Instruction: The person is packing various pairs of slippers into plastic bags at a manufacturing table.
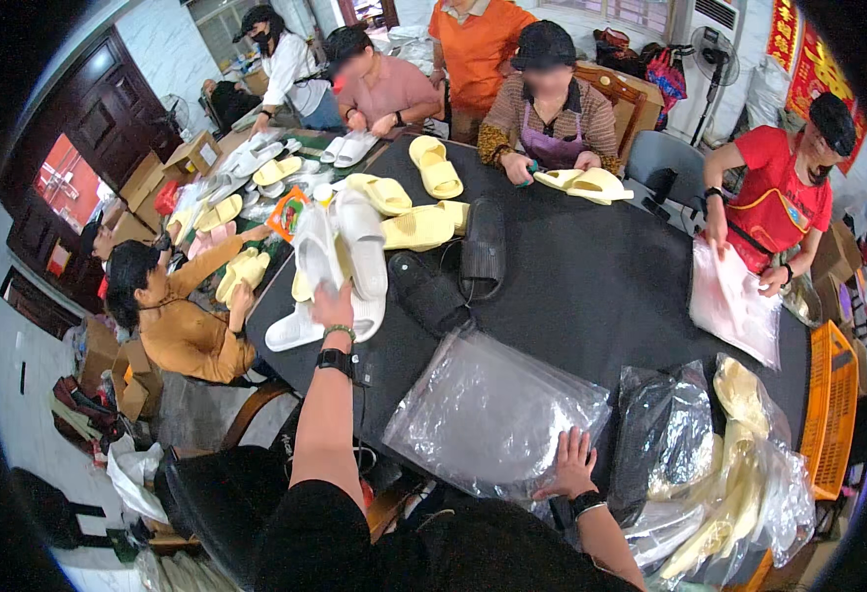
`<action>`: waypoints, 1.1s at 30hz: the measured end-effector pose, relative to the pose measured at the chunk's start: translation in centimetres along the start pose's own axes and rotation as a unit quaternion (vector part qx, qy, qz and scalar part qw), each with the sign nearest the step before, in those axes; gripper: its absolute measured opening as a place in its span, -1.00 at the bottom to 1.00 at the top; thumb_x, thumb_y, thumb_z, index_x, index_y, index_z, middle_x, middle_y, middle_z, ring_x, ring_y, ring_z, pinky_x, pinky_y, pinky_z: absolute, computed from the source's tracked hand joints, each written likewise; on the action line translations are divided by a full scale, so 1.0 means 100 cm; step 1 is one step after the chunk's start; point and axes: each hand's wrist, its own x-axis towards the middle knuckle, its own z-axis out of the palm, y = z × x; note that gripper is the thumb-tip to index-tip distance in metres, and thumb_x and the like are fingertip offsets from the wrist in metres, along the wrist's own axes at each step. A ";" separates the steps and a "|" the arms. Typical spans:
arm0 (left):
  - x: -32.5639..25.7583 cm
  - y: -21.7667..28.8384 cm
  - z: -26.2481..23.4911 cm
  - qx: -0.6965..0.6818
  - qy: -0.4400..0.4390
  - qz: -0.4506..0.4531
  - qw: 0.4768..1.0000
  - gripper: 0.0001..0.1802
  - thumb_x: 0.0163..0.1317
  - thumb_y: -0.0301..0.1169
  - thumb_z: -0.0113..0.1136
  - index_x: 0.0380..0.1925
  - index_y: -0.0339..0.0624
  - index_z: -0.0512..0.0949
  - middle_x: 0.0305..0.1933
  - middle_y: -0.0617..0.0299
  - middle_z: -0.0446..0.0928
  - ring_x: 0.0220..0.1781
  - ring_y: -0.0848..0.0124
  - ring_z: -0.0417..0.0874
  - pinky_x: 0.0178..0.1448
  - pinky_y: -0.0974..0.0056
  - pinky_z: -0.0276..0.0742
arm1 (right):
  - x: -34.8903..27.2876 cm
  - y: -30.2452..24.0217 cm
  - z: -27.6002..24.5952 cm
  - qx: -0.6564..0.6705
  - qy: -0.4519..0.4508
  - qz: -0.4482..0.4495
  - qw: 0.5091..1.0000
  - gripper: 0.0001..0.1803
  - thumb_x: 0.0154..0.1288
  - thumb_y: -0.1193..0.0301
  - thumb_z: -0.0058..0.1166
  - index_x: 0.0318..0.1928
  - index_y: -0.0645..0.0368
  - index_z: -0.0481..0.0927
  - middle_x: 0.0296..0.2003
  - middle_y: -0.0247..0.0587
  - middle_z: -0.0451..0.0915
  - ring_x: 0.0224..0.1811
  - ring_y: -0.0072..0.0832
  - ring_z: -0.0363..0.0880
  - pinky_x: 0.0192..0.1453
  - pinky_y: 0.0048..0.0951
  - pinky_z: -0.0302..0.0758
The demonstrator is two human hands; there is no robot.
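My left hand (333, 308) reaches into a pile of slippers at the left of the black table and grips the heel end of a pale grey slipper (317, 249). Another pale grey slipper (358, 229) leans beside it, and a white slipper (295, 329) lies underneath. My right hand (573, 466) rests with fingers spread on the near right part of a stack of clear plastic bags (492, 409). Just beyond the stack lie two black slippers, one flat (429, 294) and one farther right (483, 249). Yellow slippers (418, 227) sit behind the grey ones.
Bagged yellow slippers (739, 424) and a bagged dark pair (658, 419) lie at the near right, beside an orange crate (830, 409). Several co-workers sit or stand around the table; one in red (774, 187) handles pinkish plastic bags (734, 301). An orange basket (285, 214) stands at the left.
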 end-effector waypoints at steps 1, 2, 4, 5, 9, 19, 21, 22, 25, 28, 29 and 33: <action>-0.004 0.003 0.012 0.114 -0.099 -0.106 0.983 -0.10 0.01 0.12 0.31 0.23 -0.29 0.39 0.23 -0.15 0.46 0.30 -0.20 0.37 0.37 -0.13 0.21 | -0.004 0.003 0.002 -0.002 -0.011 0.021 1.000 0.82 -0.66 -0.30 0.52 0.51 0.20 -0.42 0.53 0.08 -0.51 0.56 0.12 -0.64 0.49 0.31 -0.32; -0.014 0.000 0.017 0.181 -0.115 -0.121 0.969 -0.08 0.01 0.14 0.26 0.26 -0.28 0.36 0.25 -0.14 0.45 0.29 -0.19 0.38 0.36 -0.10 0.25 | -0.009 0.001 -0.001 0.031 0.001 0.036 0.999 0.75 -0.64 -0.20 0.58 0.52 0.15 -0.30 0.54 0.07 -0.44 0.57 0.09 -0.59 0.50 0.30 -0.35; -0.014 -0.017 0.021 0.259 -0.155 -0.151 0.941 -0.04 0.08 0.24 0.17 0.33 -0.20 0.28 0.34 -0.04 0.36 0.38 -0.09 0.29 0.35 -0.17 0.22 | -0.010 -0.001 0.000 0.040 0.015 0.036 0.998 0.74 -0.63 -0.20 0.58 0.52 0.15 -0.29 0.54 0.08 -0.43 0.57 0.09 -0.58 0.50 0.29 -0.34; -0.006 -0.043 0.014 0.284 -0.136 -0.157 0.936 -0.01 0.12 0.29 0.12 0.37 -0.19 0.24 0.36 0.01 0.34 0.39 -0.11 0.27 0.35 -0.22 0.19 | -0.007 0.000 -0.001 0.036 0.023 0.010 0.999 0.73 -0.62 -0.19 0.58 0.52 0.15 -0.28 0.54 0.09 -0.42 0.57 0.08 -0.58 0.50 0.28 -0.34; -0.023 -0.017 0.016 0.178 -0.142 -0.183 0.956 0.00 0.08 0.19 0.29 0.44 -0.03 0.16 0.46 -0.37 0.00 0.46 -0.28 0.08 0.45 -0.18 0.15 | -0.009 0.001 0.000 0.038 0.031 0.001 0.999 0.75 -0.62 -0.24 0.55 0.52 0.17 -0.31 0.53 0.10 -0.39 0.57 0.14 -0.53 0.49 0.32 -0.29; -0.277 0.048 -0.018 0.079 -0.395 0.471 0.785 -0.23 -0.01 -0.11 0.38 0.27 0.10 0.39 0.38 -0.12 0.21 0.40 -0.14 0.18 0.40 -0.28 0.05 | -0.016 0.003 0.000 0.040 0.070 -0.003 0.997 0.73 -0.64 -0.16 0.59 0.52 0.13 -0.28 0.54 0.07 -0.36 0.57 0.14 -0.46 0.49 0.32 -0.23; -0.308 0.051 -0.024 0.142 -0.507 0.479 0.702 -0.16 0.00 0.01 0.39 0.34 0.20 0.34 0.45 -0.09 0.13 0.45 -0.09 0.13 0.40 -0.32 0.02 | -0.016 0.004 0.000 0.039 0.065 0.000 0.997 0.72 -0.62 -0.17 0.58 0.52 0.15 -0.27 0.54 0.07 -0.34 0.57 0.14 -0.46 0.50 0.31 -0.23; -0.314 0.042 -0.024 0.141 -0.507 0.480 0.702 -0.16 0.00 0.01 0.39 0.34 0.20 0.34 0.45 -0.09 0.13 0.45 -0.09 0.13 0.40 -0.32 0.02 | -0.016 0.004 -0.001 0.042 0.065 -0.009 0.997 0.69 -0.57 -0.17 0.58 0.52 0.12 -0.27 0.54 0.08 -0.34 0.57 0.14 -0.47 0.50 0.31 -0.23; -0.325 0.026 -0.018 0.149 -0.536 0.482 0.677 -0.12 -0.03 0.06 0.41 0.34 0.27 0.33 0.47 -0.05 0.10 0.47 -0.07 0.10 0.41 -0.32 0.02 | -0.023 0.009 -0.010 0.071 0.056 -0.026 0.996 0.55 -0.43 -0.14 0.56 0.52 0.06 -0.18 0.53 0.08 -0.31 0.57 0.14 -0.45 0.49 0.31 -0.21; -0.326 0.024 -0.015 0.142 -0.535 0.482 0.679 -0.10 -0.06 0.07 0.43 0.34 0.29 0.32 0.48 -0.04 0.09 0.47 -0.06 0.08 0.42 -0.31 0.00 | -0.037 0.028 -0.012 0.092 0.146 -0.018 0.985 0.30 -0.27 -0.04 0.53 0.47 0.01 0.05 0.52 0.08 -0.24 0.56 0.16 -0.37 0.47 0.31 -0.15; -0.326 0.027 -0.013 0.143 -0.535 0.486 0.676 -0.11 -0.07 0.07 0.43 0.33 0.29 0.33 0.47 -0.04 0.10 0.46 -0.07 0.10 0.42 -0.29 0.01 | -0.042 0.037 -0.011 0.084 0.241 -0.002 0.967 0.16 -0.21 0.02 0.51 0.43 -0.01 0.18 0.52 0.08 -0.19 0.55 0.17 -0.33 0.46 0.31 -0.11; -0.329 0.021 -0.022 0.148 -0.535 0.482 0.678 -0.10 -0.10 0.08 0.45 0.31 0.29 0.35 0.44 -0.02 0.14 0.42 -0.06 0.14 0.41 -0.24 0.05 | -0.101 0.060 -0.047 0.077 0.393 0.220 0.889 0.02 -0.18 0.19 0.52 0.37 -0.02 0.30 0.50 0.05 -0.10 0.55 0.18 -0.28 0.44 0.29 -0.04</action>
